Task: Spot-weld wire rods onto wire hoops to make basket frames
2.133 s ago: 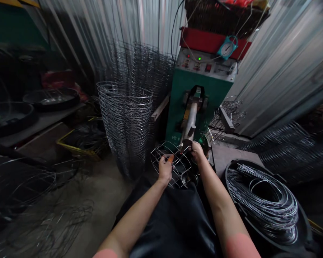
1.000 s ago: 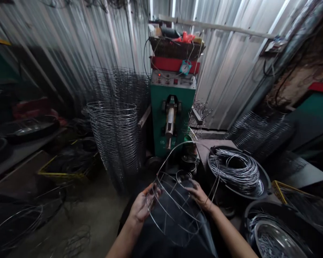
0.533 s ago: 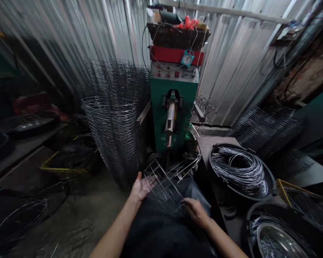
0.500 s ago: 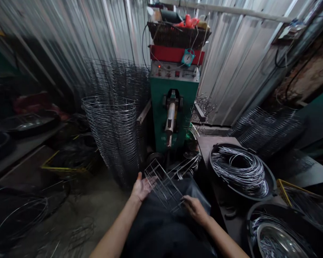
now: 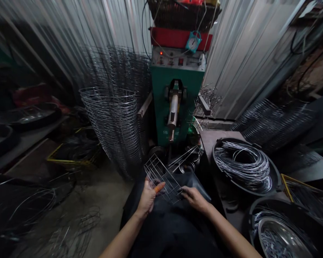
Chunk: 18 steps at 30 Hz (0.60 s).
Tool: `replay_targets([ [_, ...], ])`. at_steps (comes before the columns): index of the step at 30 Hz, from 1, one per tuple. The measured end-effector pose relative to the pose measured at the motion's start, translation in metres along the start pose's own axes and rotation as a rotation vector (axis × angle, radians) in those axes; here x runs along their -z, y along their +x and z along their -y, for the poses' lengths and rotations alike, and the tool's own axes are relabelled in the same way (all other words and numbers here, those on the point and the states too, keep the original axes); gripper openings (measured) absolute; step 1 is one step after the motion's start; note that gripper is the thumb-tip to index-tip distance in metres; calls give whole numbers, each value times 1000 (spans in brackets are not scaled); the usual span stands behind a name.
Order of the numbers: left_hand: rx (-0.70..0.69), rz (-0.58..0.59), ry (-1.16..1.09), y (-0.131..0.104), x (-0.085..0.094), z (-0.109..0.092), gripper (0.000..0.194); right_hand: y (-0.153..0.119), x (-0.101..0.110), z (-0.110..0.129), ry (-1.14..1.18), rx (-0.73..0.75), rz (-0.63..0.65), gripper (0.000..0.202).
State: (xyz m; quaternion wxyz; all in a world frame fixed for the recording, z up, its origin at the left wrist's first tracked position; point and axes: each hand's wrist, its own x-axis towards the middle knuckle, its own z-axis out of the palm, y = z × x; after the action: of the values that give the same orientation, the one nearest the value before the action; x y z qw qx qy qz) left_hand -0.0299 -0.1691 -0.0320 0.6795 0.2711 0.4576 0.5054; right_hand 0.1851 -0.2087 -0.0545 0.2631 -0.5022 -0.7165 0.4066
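A small wire rack [image 5: 161, 174] of thin metal rods tilts over my lap, above a dark apron [image 5: 174, 225]. My left hand [image 5: 148, 197] grips its left side, the orange-covered thumb lying over the wires and the fingers partly behind them. At the lower right corner, my right hand [image 5: 193, 196] pinches the rack between thumb and fingers. Just beyond the rack stands a green machine [image 5: 161, 104] with a metal arm [image 5: 173, 111] pointing toward me. Several longer wire pieces [image 5: 184, 157] lie below that arm.
Tall stacks of wire rings [image 5: 113, 125] stand left of the machine. On the right-hand table, a black basin [image 5: 276, 182] holds wire hoops [image 5: 242, 166]. Nearer, a second basin [image 5: 251, 211] contains wires and a steel bowl [image 5: 293, 233]. A yellow-edged crate [image 5: 54, 154] sits at left.
My left hand has gone from lying spread beside the rack to gripping it, thumb over the wires. My right hand keeps its hold. The view has tipped slightly downward.
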Motion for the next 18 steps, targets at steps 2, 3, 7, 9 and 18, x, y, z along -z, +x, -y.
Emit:
replay_targets([
  [2, -14, -9, 15, 1, -3, 1, 79, -1, 7, -1, 82, -61, -31, 36],
  [3, -21, -14, 15, 0, -3, 2, 78, 1, 12, -2, 154, -94, -72, 45],
  [7, -26, -11, -17, -4, -5, 2, 77, 23, 33, 2, 651, -176, -352, 58],
  [9, -21, 9, -45, -6, -8, 0, 75, 43, 43, 8, 898, -184, -477, 52],
  [18, -37, 20, -55, -4, -9, -3, 60, 100, 56, 35, 1163, -319, -541, 30],
])
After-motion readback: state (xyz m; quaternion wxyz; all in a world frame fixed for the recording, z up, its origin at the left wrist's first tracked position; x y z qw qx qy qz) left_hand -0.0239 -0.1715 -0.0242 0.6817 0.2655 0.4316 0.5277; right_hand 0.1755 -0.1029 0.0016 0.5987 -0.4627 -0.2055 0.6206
